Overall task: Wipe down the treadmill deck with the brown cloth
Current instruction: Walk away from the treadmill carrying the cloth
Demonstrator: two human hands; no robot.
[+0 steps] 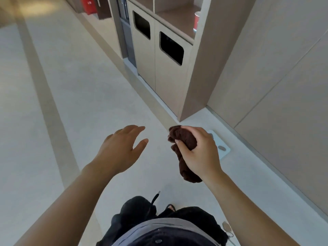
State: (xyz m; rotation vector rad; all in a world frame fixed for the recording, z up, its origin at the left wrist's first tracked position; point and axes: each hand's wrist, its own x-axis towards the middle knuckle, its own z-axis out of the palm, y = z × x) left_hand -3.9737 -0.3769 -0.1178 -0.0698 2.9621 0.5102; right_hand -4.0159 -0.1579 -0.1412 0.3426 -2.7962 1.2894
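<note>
the brown cloth (182,137) is grasped in the right hand (200,151), bunched into a wad inside curled fingers, with a loose tail hanging below the wrist. it is held in the air at about 3 o'clock of the picture's middle, above the pale floor (79,95), and nothing else is touched by it. the left hand (120,150) is released, its fingers straight and slightly spread. it is held out at 9 o'clock of the cloth, apart from it, and nothing is held in it.

no treadmill deck is seen in this view. a cabinet (168,86) with two dark bin openings is seen at 12 o'clock, a red cup (197,21) on its shelf at 1 o'clock, and a flat floor scale (222,148) just beyond the right hand.

the step in hand is judged to be the carrying of the cloth to the machine; wiping is not yet begun. the next move is judged to call for the deck to be found and reached, and for the wad to be opened flatter so that a broad face can be pressed to the surface. the free hand may be wanted for spreading the cloth.
</note>
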